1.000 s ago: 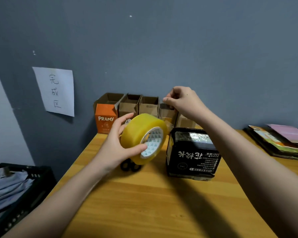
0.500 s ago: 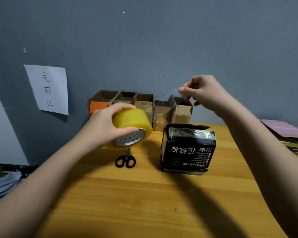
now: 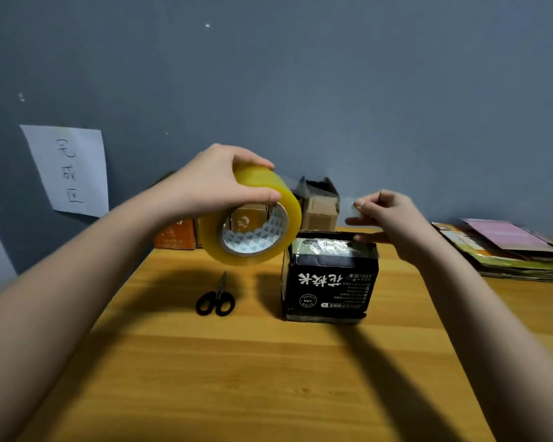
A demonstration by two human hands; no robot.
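A tape roll [image 3: 213, 242] is held in the air above the surface [image 3: 268, 378] by the left hand [image 3: 211, 183], whose grip is closed round it, fingers over the top and thumb on the near rim. A short clear tape strip [image 3: 348, 207] has been drawn off the roll toward the right, and its free end is pinched by the right hand [image 3: 393, 218] between thumb and forefinger, while the other fingers are stretched out just over the far top edge of the black box [image 3: 329, 282]. The box stands upright on the surface, below and between the two hands, with its printed face toward the camera. Its top is seen to be closed, and a shiny layer, probably tape, already lies across it. The work is therefore judged to be partly done: the strip is pulled out but not yet laid on the box. What appears to be left is for the strip to be lowered onto the top, pressed flat and cut free. The scissors [image 3: 216, 298] lie untouched on the surface, left of the box. A row of small cartons [image 3: 320, 208] stands against the wall behind.
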